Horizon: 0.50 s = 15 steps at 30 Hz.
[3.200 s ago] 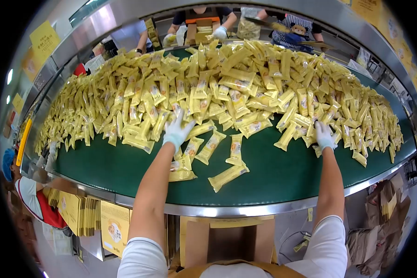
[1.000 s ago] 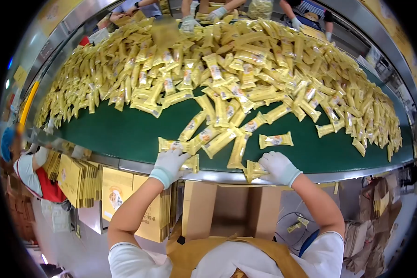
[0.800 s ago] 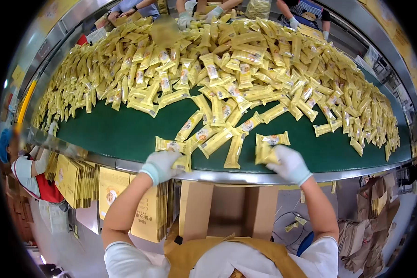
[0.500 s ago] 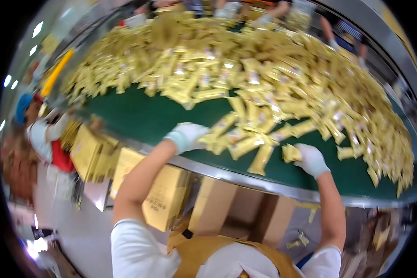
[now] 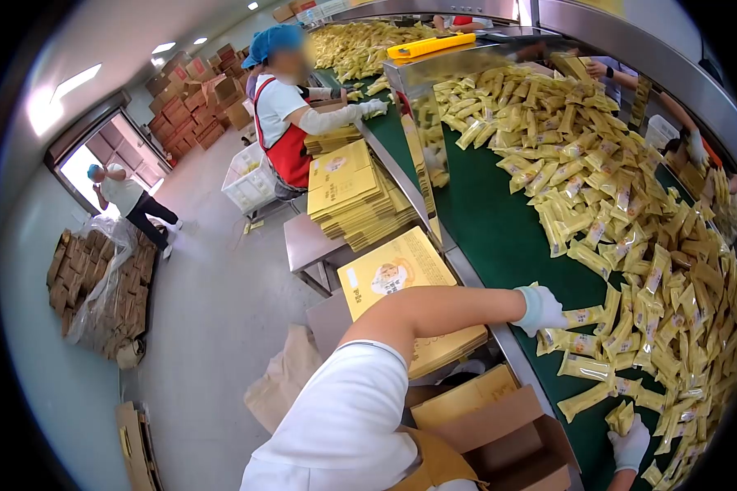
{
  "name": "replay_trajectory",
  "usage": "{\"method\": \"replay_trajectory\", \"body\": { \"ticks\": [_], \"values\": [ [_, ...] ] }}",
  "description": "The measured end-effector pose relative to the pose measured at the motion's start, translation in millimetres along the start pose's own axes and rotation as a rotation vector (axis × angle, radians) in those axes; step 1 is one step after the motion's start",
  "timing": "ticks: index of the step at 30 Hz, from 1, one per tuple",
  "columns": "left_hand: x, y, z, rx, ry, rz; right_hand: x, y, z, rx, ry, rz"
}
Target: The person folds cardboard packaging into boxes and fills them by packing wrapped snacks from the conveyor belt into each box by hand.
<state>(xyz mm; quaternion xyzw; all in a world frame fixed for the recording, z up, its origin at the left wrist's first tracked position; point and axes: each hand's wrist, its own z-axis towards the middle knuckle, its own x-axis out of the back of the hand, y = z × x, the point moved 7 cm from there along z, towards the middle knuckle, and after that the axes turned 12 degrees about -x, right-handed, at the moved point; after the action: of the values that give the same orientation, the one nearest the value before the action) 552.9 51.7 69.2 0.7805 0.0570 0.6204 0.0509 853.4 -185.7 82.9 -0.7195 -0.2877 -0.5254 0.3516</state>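
My left hand (image 5: 540, 311), in a white glove, reaches over the near edge of the green conveyor belt (image 5: 487, 221). Its fingers are closed at the end of a yellow snack packet (image 5: 583, 317); the fingertips are partly hidden. Lower right, my right hand (image 5: 630, 447), also gloved, is closed around a few yellow packets (image 5: 621, 417) just above the belt. Several loose packets lie between the hands, at the edge of a large heap of packets (image 5: 630, 204).
An opened cardboard box (image 5: 524, 450) stands below the belt's edge. Flat yellow cartons (image 5: 422, 270) are stacked beside it. A co-worker in a red apron (image 5: 287, 123) works further up the line. A yellow-handled tool (image 5: 431, 45) lies on the metal guard. Another person (image 5: 127, 192) stands near the doorway.
My view has swung left, showing the room and doorway. My right hand still grips packets, and my left hand remains at the near edge of the loose packets.
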Motion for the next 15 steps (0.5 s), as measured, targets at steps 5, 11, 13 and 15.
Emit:
{"method": "replay_trajectory", "body": {
  "ticks": [5, 11, 13, 15],
  "values": [
    [13.1, 7.1, -8.2, -0.038, 0.065, 0.036, -15.6, 11.1, -12.5, 0.066, 0.126, 0.082],
    [-7.1, -33.9, -33.6, 0.110, 0.468, 0.254, -12.4, 21.0, -46.0, 0.173, 0.620, -0.234],
    [-10.0, -22.0, -41.5, 0.077, 0.365, 0.262, -3.4, -0.8, -60.5, 0.037, 0.372, -0.223],
    [1.7, -0.6, -52.7, 0.069, 0.431, 0.289, -10.9, -4.8, -80.3, 0.039, 0.368, -0.165]
  ]
}}
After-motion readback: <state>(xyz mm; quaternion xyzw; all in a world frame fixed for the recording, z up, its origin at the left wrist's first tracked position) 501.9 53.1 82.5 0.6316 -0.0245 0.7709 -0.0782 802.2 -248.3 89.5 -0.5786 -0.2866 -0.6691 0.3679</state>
